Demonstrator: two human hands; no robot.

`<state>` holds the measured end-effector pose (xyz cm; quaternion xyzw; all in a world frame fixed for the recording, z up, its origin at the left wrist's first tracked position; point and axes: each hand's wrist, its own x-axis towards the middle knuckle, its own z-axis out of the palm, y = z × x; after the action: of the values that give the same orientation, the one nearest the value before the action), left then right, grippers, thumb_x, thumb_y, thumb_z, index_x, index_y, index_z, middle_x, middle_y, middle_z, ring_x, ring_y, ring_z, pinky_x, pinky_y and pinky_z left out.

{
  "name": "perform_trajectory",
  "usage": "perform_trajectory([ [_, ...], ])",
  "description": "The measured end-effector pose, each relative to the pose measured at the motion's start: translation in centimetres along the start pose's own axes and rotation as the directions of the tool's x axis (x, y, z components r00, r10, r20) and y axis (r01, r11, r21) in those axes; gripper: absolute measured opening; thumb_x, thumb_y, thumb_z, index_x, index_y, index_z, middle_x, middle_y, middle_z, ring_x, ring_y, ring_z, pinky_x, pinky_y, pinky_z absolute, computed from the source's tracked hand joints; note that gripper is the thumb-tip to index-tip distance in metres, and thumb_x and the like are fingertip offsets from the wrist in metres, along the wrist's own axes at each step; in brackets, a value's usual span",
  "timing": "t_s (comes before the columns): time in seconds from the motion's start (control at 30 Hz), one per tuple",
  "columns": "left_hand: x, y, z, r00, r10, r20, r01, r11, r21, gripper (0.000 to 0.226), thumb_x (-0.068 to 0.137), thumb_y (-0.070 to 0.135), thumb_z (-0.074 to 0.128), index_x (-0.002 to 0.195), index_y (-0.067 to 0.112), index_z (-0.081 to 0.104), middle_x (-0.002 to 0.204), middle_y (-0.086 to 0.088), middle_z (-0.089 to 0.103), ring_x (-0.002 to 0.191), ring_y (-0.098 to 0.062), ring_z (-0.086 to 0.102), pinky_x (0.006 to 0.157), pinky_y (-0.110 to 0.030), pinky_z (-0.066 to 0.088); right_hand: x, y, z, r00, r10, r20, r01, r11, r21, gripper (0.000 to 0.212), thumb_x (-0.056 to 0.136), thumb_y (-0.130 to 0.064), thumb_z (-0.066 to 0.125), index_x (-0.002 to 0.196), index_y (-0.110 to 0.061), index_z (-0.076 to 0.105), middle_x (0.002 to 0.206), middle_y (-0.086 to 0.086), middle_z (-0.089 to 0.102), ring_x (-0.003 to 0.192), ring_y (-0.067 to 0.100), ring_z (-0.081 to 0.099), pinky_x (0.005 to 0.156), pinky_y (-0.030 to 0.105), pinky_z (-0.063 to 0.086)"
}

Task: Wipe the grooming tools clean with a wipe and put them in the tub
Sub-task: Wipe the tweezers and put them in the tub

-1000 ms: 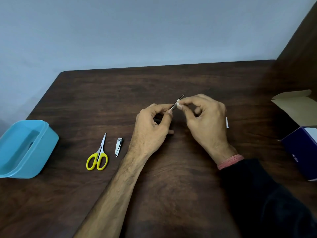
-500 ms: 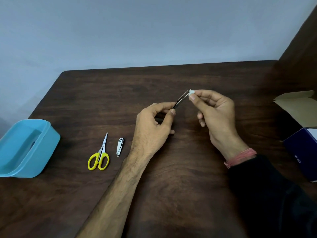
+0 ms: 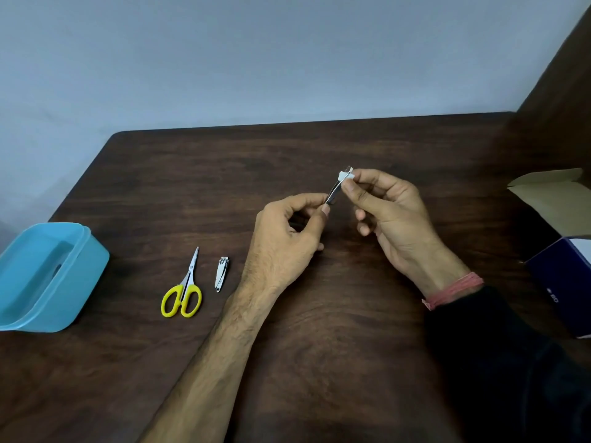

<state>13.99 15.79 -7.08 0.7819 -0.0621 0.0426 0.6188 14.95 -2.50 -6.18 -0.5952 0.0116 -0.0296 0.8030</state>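
Tweezers [image 3: 332, 193] sit between both hands above the table [image 3: 319, 314], right of the scissors [image 3: 183, 290]. Left hand [image 3: 284, 241] pinches their lower end between thumb and forefinger, other fingers curled. Right hand [image 3: 390, 212] pinches a small white wipe [image 3: 346, 174] around their upper end with thumb and forefinger. Their long axis slants from lower left to upper right, tip away from the person. Nail clipper [image 3: 221, 274] lies just right of the scissors; the blue tub [image 3: 48, 276] stands well left of them.
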Motion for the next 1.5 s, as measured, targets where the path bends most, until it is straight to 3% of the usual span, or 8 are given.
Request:
perform_trajectory([
  [0.17,-0.1,0.2,0.0,1.000,-0.003,0.011,0.002,1.000,0.020,0.019,0.108,0.024,0.074,0.121,0.031,0.085,0.105,0.003,0.079,0.083,-0.015,0.078,0.067,-0.039,0.071,-0.1,0.3,0.3,0.999,-0.051,-0.010,0.049,0.991,-0.123,0.006,0.098,-0.008,0.079,0.104,-0.010,0.080,0.086,-0.005,0.073,0.057,0.007,0.051,0.040,0.022,0.042],
  [0.33,-0.1,0.2,0.0,0.999,0.023,0.035,-0.024,0.999,0.044,0.018,0.109,0.025,0.072,0.120,0.031,0.085,0.107,0.006,0.075,0.093,-0.015,0.077,0.065,-0.035,0.070,-0.2,-0.1,0.3,0.999,-0.007,-0.034,0.006,0.999,-0.031,0.007,0.098,-0.009,0.078,0.102,-0.014,0.081,0.087,0.000,0.067,0.058,0.006,0.046,0.042,0.021,0.040],
  [0.43,-0.1,0.0,0.1,0.999,0.028,0.025,-0.030,0.996,0.079,0.017,0.109,0.026,0.073,0.117,0.031,0.086,0.105,0.008,0.075,0.088,-0.012,0.077,0.065,-0.036,0.070,-0.1,-0.2,0.3,1.000,0.007,-0.029,-0.007,1.000,-0.003,0.009,0.099,-0.012,0.077,0.108,-0.011,0.080,0.101,0.010,0.058,0.060,0.006,0.046,0.042,0.021,0.041],
  [0.73,-0.1,0.1,0.1,1.000,0.028,0.005,-0.028,0.992,0.125,0.015,0.108,0.029,0.074,0.112,0.033,0.087,0.102,0.010,0.075,0.077,-0.008,0.076,0.068,-0.043,0.070,0.1,-0.3,0.2,0.999,-0.003,-0.048,0.002,1.000,-0.005,0.005,0.101,-0.017,0.078,0.104,-0.013,0.077,0.098,0.006,0.058,0.059,0.007,0.044,0.040,0.022,0.040],
  [0.93,-0.2,0.6,-0.1,0.999,0.000,0.052,-0.001,1.000,0.026,0.017,0.110,0.030,0.070,0.113,0.025,0.086,0.103,0.002,0.075,0.079,-0.006,0.071,0.063,-0.029,0.065,-0.2,0.0,0.7,0.998,-0.055,-0.010,0.054,0.991,-0.122,0.003,0.104,-0.014,0.074,0.104,-0.012,0.076,0.081,-0.004,0.065,0.056,0.007,0.044,0.039,0.022,0.039],
  [1.07,-0.2,0.9,-0.2,0.994,0.032,0.104,-0.034,0.999,0.015,0.030,0.116,0.039,0.057,0.126,0.025,0.082,0.076,-0.002,0.068,0.060,-0.004,0.060,0.058,-0.028,0.061,-0.5,0.1,0.9,0.994,-0.071,0.080,0.087,0.972,-0.218,0.005,0.105,-0.013,0.072,0.104,-0.015,0.076,0.091,0.000,0.071,0.059,0.006,0.047,0.043,0.024,0.043],
  [1.27,-0.3,1.4,-0.4,0.995,0.013,0.103,-0.010,1.000,-0.029,0.039,0.119,0.038,0.050,0.086,0.022,0.060,0.067,0.010,0.042,0.060,-0.005,0.046,0.051,-0.029,0.054,-0.9,-0.5,1.3,0.989,-0.036,0.142,0.054,0.991,-0.121,0.004,0.106,-0.014,0.069,0.104,-0.016,0.072,0.077,-0.016,0.060,0.064,0.006,0.043,0.048,0.022,0.041],
  [1.5,-0.3,1.9,-0.4,0.992,0.004,0.126,0.003,0.998,-0.057,0.042,0.120,0.037,0.049,0.080,0.026,0.055,0.065,0.013,0.038,0.056,-0.005,0.043,0.051,-0.030,0.053,-0.8,-0.8,1.6,0.988,0.031,0.148,-0.037,0.999,0.033,0.004,0.099,-0.018,0.072,0.102,-0.022,0.073,0.089,-0.005,0.056,0.066,0.004,0.042,0.049,0.020,0.038],
])
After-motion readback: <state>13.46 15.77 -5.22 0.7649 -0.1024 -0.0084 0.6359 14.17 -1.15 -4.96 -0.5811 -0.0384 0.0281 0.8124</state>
